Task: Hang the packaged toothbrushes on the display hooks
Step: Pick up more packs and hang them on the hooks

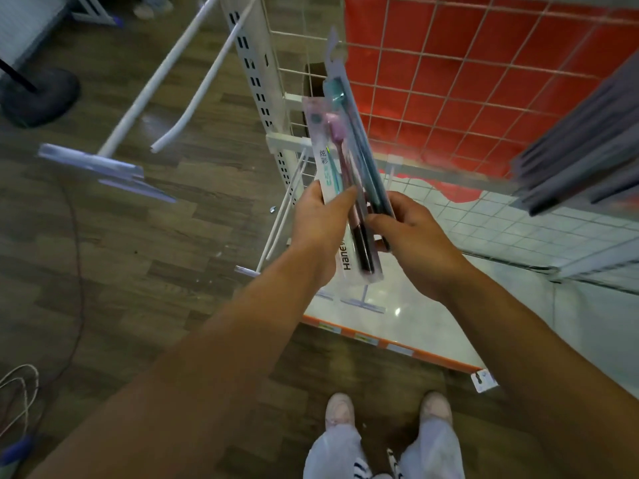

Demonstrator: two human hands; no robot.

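Observation:
My left hand (320,224) grips a white packaged toothbrush (328,157) with a pink brush head, thumb across its front. My right hand (411,233) pinches a second, clear pack (342,84) with a teal brush that stands a little higher and behind the first. Both packs overlap and point up toward the white wire grid panel (449,74). Long white display hooks (204,84) jut out to the upper left, each ending in a label holder (90,162). At the right edge, several packs (584,146) hang on a hook, blurred.
A slotted white upright (257,74) edges the grid. Lower hooks (287,209) stick out under my hands above a white base shelf (432,326) with an orange edge. A black stand base (38,98) and cables (20,395) lie on the wood floor at left.

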